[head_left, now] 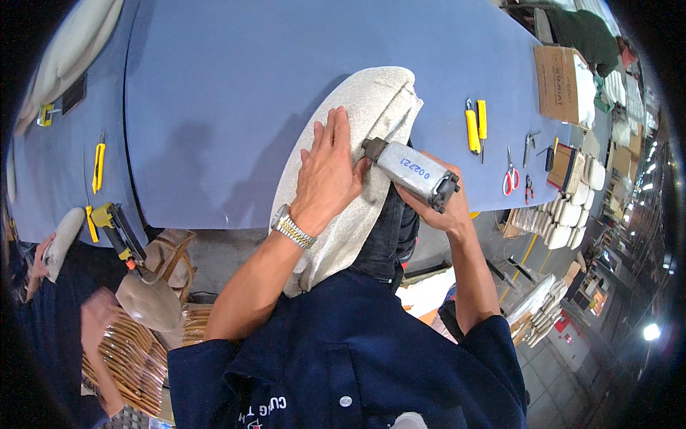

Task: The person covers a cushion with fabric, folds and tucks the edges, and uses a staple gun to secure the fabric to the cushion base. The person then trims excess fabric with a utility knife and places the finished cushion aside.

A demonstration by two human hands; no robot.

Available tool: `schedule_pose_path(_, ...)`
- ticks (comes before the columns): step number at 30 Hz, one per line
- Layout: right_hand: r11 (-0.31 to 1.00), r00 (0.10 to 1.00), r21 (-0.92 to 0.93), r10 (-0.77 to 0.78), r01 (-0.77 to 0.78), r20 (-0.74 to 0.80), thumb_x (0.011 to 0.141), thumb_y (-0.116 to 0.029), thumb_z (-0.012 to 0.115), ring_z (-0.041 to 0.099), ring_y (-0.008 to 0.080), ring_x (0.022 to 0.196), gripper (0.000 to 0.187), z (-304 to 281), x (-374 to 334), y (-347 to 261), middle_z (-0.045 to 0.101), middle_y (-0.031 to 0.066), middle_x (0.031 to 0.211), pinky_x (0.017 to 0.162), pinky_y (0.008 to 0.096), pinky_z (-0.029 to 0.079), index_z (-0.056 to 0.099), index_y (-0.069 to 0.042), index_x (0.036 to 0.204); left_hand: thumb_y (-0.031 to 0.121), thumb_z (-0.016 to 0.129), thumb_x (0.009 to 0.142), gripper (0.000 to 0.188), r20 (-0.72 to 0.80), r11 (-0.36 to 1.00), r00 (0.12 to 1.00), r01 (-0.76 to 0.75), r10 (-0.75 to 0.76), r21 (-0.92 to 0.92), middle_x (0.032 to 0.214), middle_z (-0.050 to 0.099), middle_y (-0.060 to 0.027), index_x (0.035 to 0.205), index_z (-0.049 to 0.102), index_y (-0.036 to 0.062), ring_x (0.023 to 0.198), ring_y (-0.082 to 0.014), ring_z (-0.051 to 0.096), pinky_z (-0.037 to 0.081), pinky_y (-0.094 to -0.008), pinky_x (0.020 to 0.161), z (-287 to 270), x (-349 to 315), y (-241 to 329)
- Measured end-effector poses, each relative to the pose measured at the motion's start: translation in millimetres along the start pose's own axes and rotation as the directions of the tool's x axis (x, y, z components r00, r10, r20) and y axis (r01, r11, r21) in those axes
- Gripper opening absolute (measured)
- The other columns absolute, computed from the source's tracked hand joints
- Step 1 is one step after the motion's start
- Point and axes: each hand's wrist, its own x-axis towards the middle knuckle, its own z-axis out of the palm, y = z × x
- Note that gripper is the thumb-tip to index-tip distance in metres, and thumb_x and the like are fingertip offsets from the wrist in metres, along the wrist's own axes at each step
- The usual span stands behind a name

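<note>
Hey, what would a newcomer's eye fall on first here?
Probably the silver handheld tool in the right hand, near the centre, its nose at the pale cushion. The left hand rests on that cushion. Red-handled scissors stand out on the blue table's right.

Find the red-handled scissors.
In the head view, the scissors lie on the blue table, at right, just left of the small red-handled pliers.

A bright lamp (651,332) shines beyond the tiled floor (552,379).
</note>
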Motion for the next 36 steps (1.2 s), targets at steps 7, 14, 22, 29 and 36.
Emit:
schedule_pose_path(7,0.997,0.999,-0.069,0.024,-0.022,0.03,0.073,-0.013,0.078,0.071,0.0355,0.077,0.032,3,6,-8,0.07,0.0161,0.086,0.071,0.0378,0.055,0.066,-0.001,0.1,0.017,0.072,0.09,0.089,0.009,0.999,1.0,0.001,-0.001,-0.044,0.161,0.027,-0.0323,0.157,0.018,-0.0043,0.147,-0.053,0.029,0.036,-0.0731,0.108,6,1,-2)
schedule_pose_path(14,0.999,1.0,-0.037,0.006,-0.005,0.008,0.073,-0.015,0.078,0.071,0.0361,0.08,0.033,6,-2,-1,0.071,0.0165,0.088,0.073,0.0382,0.055,0.067,-0.002,0.102,0.013,0.072,0.088,0.089,0.029,0.998,0.999,0.026,-0.024,-0.056,0.161,0.027,-0.0316,0.158,0.019,-0.0034,0.148,-0.0526,0.028,0.035,-0.0727,0.109,5,-1,-3)
schedule_pose_path(22,0.998,0.986,-0.043,0.06,-0.054,0.152,0.079,-0.006,0.077,0.068,0.0188,0.083,0.026,-3,-2,-12,0.07,0.0109,0.092,0.076,0.0322,0.053,0.07,0.002,0.103,0.008,0.071,0.085,0.09,0.022,0.999,1.0,-0.001,0.002,-0.04,0.161,0.028,-0.0315,0.157,0.019,-0.0042,0.148,-0.0522,0.029,0.036,-0.0718,0.109,4,-3,-3)
schedule_pose_path(29,1.0,0.998,-0.021,0.013,-0.012,0.058,0.078,-0.006,0.077,0.07,0.0234,0.084,0.028,10,2,-14,0.07,0.0122,0.094,0.078,0.0321,0.054,0.069,0.002,0.103,0.005,0.071,0.081,0.091,-0.015,0.996,0.999,-0.038,0.037,-0.079,0.159,0.029,-0.0321,0.156,0.02,-0.0053,0.146,-0.0527,0.031,0.037,-0.0717,0.108,3,3,-10)
schedule_pose_path(36,0.998,0.995,-0.07,-0.003,0.01,0.103,0.077,-0.005,0.078,0.071,0.0264,0.085,0.03,5,-9,-18,0.07,0.0121,0.094,0.078,0.0334,0.054,0.069,0.002,0.105,0.001,0.074,0.076,0.098,0.007,0.994,1.0,-0.013,0.014,-0.113,0.16,0.028,-0.0324,0.157,0.019,-0.0052,0.147,-0.0512,0.03,0.036,-0.0696,0.111,3,1,-11)
